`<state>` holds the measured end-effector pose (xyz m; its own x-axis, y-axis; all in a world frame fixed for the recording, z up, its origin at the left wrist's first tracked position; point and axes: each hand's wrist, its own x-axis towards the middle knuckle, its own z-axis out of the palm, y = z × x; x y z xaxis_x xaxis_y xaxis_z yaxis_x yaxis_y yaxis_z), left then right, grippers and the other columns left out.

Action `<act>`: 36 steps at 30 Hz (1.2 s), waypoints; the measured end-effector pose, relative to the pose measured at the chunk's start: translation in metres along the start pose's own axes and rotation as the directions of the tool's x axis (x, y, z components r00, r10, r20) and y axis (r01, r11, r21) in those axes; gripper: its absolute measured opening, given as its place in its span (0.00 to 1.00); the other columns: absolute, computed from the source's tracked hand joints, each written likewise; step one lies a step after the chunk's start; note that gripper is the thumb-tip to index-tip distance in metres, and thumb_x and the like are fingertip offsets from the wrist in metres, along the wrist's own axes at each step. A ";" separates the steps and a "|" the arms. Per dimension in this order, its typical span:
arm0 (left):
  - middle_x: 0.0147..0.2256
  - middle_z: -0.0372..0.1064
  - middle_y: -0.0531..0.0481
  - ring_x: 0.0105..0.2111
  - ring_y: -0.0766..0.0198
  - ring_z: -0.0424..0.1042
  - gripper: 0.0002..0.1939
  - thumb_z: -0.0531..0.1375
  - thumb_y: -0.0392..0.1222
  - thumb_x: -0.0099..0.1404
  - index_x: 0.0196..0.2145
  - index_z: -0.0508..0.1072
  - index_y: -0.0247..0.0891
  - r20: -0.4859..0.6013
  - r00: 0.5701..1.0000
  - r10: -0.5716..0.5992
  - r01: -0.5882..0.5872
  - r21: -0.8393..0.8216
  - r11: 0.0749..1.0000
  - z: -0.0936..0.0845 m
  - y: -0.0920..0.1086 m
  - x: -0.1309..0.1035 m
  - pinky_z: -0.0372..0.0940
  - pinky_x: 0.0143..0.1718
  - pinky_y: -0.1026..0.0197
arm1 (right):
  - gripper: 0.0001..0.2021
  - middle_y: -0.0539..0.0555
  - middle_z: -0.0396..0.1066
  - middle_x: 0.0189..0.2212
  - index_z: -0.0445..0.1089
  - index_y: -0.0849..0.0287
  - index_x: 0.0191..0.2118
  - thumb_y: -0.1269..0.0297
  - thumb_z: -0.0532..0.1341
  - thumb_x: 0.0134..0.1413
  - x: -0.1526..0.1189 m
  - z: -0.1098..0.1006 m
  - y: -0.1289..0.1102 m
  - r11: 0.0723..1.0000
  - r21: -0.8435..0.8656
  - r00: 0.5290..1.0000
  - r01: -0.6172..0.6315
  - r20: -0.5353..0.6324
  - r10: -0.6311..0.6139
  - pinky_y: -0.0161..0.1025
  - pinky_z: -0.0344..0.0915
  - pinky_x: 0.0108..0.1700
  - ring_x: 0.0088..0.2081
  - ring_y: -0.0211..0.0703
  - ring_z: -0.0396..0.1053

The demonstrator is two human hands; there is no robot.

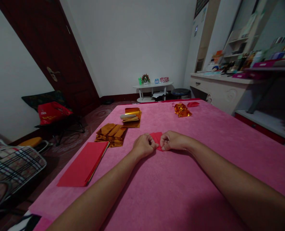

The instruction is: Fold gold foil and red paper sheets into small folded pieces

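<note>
A small piece of red paper (pixel 157 137) lies between my two hands over the middle of the pink-covered table (pixel 171 186). My left hand (pixel 144 145) pinches its left side, fingers curled. On its right side my right hand (pixel 171 140) is closed in a pinch too. The fingers cover the paper's edges, so its full shape is hidden. To the left of my left arm sits a stack of red paper sheets (pixel 83 165). Beyond it are folded gold foil papers (pixel 112 133) in a pile.
A gold foil roll (pixel 132 112) rests on more foil at the far left. Crumpled gold foil pieces (pixel 181 110) and a red folded piece (pixel 193 104) lie at the far right. Past the table stand a small white side table (pixel 153 85) and a chair with a red bag (pixel 53 112).
</note>
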<state>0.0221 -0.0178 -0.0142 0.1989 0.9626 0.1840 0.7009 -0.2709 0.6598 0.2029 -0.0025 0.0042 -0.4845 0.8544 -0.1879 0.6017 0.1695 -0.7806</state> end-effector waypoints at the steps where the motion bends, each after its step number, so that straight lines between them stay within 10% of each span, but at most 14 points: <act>1: 0.22 0.65 0.53 0.23 0.69 0.63 0.09 0.62 0.43 0.49 0.19 0.68 0.35 0.001 1.000 0.009 -0.009 0.004 1.000 0.000 0.000 0.000 0.58 0.26 0.67 | 0.05 0.46 0.64 0.18 0.71 0.62 0.24 0.69 0.61 0.34 0.001 0.000 0.001 1.000 -0.021 1.000 0.007 -0.002 -0.007 0.30 0.52 0.24 0.21 0.31 0.57; 8: 0.23 0.66 0.52 0.23 0.69 0.63 0.05 0.60 0.39 0.49 0.20 0.68 0.35 0.009 0.999 0.044 -0.045 0.052 0.998 -0.003 0.001 0.000 0.58 0.25 0.67 | 0.14 0.47 0.62 0.16 0.69 0.61 0.21 0.53 0.63 0.40 -0.002 0.004 -0.010 0.970 -0.238 0.994 -0.045 -0.104 0.021 0.32 0.49 0.23 0.21 0.33 0.56; 19: 0.21 0.67 0.51 0.21 0.68 0.63 0.12 0.62 0.47 0.50 0.19 0.70 0.35 0.062 0.998 0.012 -0.017 0.080 0.997 -0.004 0.002 0.000 0.56 0.23 0.66 | 0.08 0.46 0.63 0.17 0.67 0.60 0.21 0.62 0.64 0.37 -0.003 0.006 -0.021 0.916 -0.385 0.994 -0.109 -0.070 0.089 0.31 0.49 0.23 0.22 0.32 0.57; 36: 0.24 0.65 0.55 0.22 0.71 0.58 0.12 0.64 0.46 0.49 0.27 0.69 0.36 0.039 0.995 0.089 -0.088 -0.033 0.996 -0.006 -0.018 0.007 0.51 0.23 0.68 | 0.09 0.45 0.63 0.16 0.68 0.59 0.20 0.60 0.66 0.34 0.005 0.007 -0.006 0.961 -0.234 0.976 -0.149 -0.190 0.105 0.32 0.48 0.22 0.19 0.32 0.56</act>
<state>0.0069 -0.0057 -0.0205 0.2870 0.9338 0.2138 0.6578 -0.3543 0.6646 0.1926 -0.0026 0.0037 -0.2886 0.9453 -0.1521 0.7988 0.1501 -0.5825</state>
